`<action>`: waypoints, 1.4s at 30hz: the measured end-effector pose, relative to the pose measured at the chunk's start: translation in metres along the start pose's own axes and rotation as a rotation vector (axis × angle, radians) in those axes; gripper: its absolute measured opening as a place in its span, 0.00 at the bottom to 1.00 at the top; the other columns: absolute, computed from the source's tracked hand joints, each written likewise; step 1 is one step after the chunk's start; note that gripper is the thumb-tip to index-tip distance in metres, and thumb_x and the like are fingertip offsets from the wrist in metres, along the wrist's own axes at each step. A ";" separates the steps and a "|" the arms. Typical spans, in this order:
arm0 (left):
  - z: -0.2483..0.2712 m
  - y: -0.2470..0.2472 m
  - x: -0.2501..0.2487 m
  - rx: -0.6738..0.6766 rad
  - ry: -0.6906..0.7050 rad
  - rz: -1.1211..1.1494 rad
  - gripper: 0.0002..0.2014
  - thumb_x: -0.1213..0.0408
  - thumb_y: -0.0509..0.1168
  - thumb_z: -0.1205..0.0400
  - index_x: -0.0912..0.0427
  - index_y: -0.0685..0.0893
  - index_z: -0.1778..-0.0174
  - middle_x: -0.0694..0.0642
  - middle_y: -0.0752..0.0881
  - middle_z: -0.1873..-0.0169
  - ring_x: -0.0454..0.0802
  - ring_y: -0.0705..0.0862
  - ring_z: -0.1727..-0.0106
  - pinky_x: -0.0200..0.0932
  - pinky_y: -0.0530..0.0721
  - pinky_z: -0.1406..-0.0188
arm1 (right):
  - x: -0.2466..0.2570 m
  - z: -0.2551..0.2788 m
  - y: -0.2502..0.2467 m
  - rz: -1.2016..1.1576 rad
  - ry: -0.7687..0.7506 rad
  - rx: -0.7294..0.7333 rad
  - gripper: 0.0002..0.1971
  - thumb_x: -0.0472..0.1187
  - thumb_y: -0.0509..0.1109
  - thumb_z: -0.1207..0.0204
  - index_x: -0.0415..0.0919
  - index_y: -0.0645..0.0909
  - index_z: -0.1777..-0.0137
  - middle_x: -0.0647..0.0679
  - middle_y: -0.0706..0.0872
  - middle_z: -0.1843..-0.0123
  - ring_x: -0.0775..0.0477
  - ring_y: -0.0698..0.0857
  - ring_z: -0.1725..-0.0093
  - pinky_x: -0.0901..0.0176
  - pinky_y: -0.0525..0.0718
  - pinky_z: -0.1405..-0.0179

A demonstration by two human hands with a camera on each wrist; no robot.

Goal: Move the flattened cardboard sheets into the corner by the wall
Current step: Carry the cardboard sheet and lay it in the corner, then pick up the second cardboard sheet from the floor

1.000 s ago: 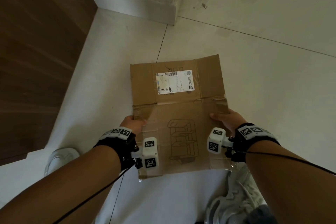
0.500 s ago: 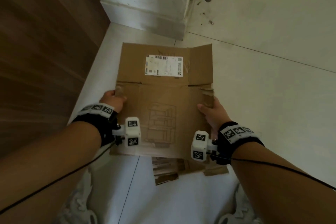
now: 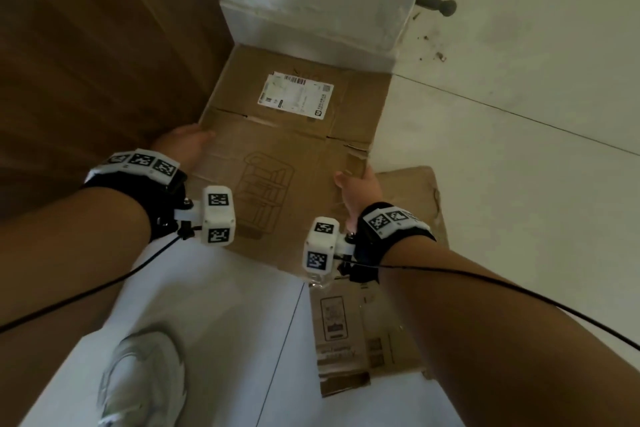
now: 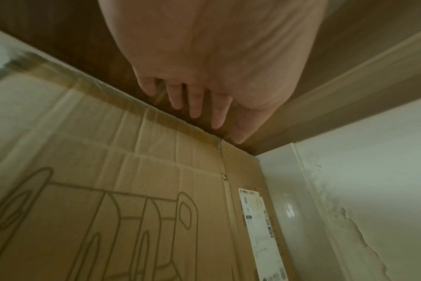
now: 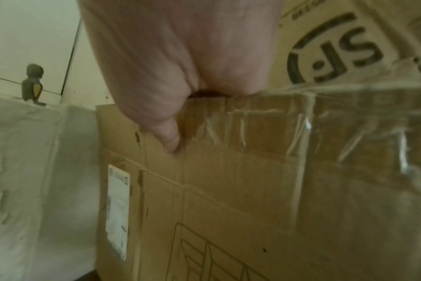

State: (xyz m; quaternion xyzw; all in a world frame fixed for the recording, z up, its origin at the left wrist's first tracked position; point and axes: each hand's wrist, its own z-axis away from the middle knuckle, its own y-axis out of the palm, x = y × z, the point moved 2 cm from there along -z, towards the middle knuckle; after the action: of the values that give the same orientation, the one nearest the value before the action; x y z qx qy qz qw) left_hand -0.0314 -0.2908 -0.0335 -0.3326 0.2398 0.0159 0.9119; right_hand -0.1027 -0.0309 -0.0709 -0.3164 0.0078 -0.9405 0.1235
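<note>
A flattened cardboard sheet (image 3: 287, 135) with a white shipping label and a printed shelf drawing reaches its far edge into the floor corner between the wooden panel and the white wall. My left hand (image 3: 183, 140) is at its left edge next to the panel. In the left wrist view the left hand (image 4: 199, 95) has straight fingers just off the sheet (image 4: 156, 190). My right hand (image 3: 356, 187) holds the taped right edge. In the right wrist view its thumb (image 5: 168, 140) lies on top of the sheet (image 5: 228, 190) and the fingers are hidden beneath.
More flattened cardboard (image 3: 408, 191) lies on the tiled floor under and behind my right arm, one piece (image 3: 346, 333) printed. A wooden panel (image 3: 86, 45) bounds the left side. A dark door stopper (image 3: 438, 5) juts from the wall. My white shoe (image 3: 142, 378) stands near left.
Both hands carried the sheet forward and left, down into the corner. Its far edge now meets the wall's skirting, and more cardboard has come into view on the floor at the right.
</note>
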 end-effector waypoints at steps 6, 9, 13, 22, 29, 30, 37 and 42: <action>0.007 0.020 0.016 0.072 -0.036 0.077 0.25 0.56 0.58 0.15 0.59 0.70 0.21 0.60 0.69 0.19 0.60 0.68 0.20 0.50 0.67 0.22 | 0.007 -0.009 0.015 0.204 -0.003 -0.040 0.35 0.47 0.68 0.23 0.42 0.57 0.19 0.38 0.74 0.24 0.33 0.79 0.31 0.37 0.81 0.34; 0.013 0.028 0.017 0.103 -0.048 0.152 0.26 0.52 0.57 0.15 0.54 0.70 0.21 0.55 0.69 0.19 0.58 0.68 0.20 0.54 0.65 0.20 | 0.011 -0.015 -0.002 0.278 -0.053 -0.069 0.34 0.48 0.66 0.21 0.41 0.57 0.19 0.39 0.72 0.22 0.35 0.77 0.28 0.48 0.80 0.34; 0.033 0.042 0.016 0.057 -0.097 0.227 0.26 0.48 0.62 0.20 0.54 0.77 0.27 0.58 0.77 0.26 0.62 0.76 0.28 0.57 0.73 0.25 | 0.018 -0.003 -0.042 0.330 -0.062 -0.208 0.26 0.43 0.64 0.19 0.38 0.67 0.22 0.38 0.78 0.26 0.38 0.79 0.30 0.55 0.77 0.42; 0.129 0.142 0.047 0.388 -0.384 0.305 0.16 0.56 0.61 0.17 0.58 0.78 0.70 0.56 0.78 0.69 0.53 0.75 0.65 0.48 0.75 0.50 | -0.033 0.032 -0.157 0.437 0.160 -0.416 0.30 0.48 0.66 0.24 0.39 0.67 0.23 0.34 0.75 0.25 0.31 0.78 0.31 0.46 0.78 0.39; 0.174 0.177 0.075 0.386 -0.435 0.419 0.26 0.47 0.68 0.24 0.59 0.82 0.35 0.53 0.83 0.41 0.54 0.79 0.37 0.50 0.75 0.48 | -0.069 0.044 -0.177 0.599 0.259 -0.227 0.27 0.47 0.69 0.25 0.29 0.76 0.30 0.33 0.84 0.38 0.37 0.81 0.49 0.53 0.76 0.53; 0.173 0.179 0.076 0.372 -0.422 0.460 0.26 0.47 0.68 0.24 0.58 0.83 0.35 0.54 0.85 0.42 0.53 0.80 0.37 0.50 0.74 0.46 | -0.071 0.044 -0.179 0.612 0.238 -0.211 0.27 0.47 0.70 0.25 0.30 0.78 0.32 0.34 0.85 0.40 0.37 0.83 0.48 0.52 0.78 0.51; 0.170 0.178 0.075 0.327 -0.366 0.523 0.14 0.45 0.67 0.24 0.52 0.85 0.55 0.59 0.82 0.32 0.55 0.78 0.31 0.57 0.75 0.29 | -0.059 0.050 -0.182 0.706 0.140 -0.126 0.24 0.43 0.63 0.18 0.32 0.72 0.25 0.35 0.79 0.27 0.34 0.79 0.29 0.47 0.76 0.29; 0.180 0.176 0.068 0.323 -0.391 0.533 0.14 0.48 0.64 0.20 0.56 0.83 0.52 0.60 0.79 0.29 0.58 0.76 0.28 0.50 0.75 0.36 | -0.056 0.047 -0.203 0.598 0.035 -0.052 0.20 0.37 0.63 0.21 0.37 0.74 0.29 0.33 0.82 0.31 0.31 0.81 0.34 0.35 0.78 0.32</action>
State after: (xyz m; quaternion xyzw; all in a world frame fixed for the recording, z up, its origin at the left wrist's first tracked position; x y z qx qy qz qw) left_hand 0.0721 -0.0523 -0.0500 -0.1006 0.1388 0.2781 0.9451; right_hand -0.0781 0.1824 -0.0476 -0.2870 0.1268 -0.8670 0.3870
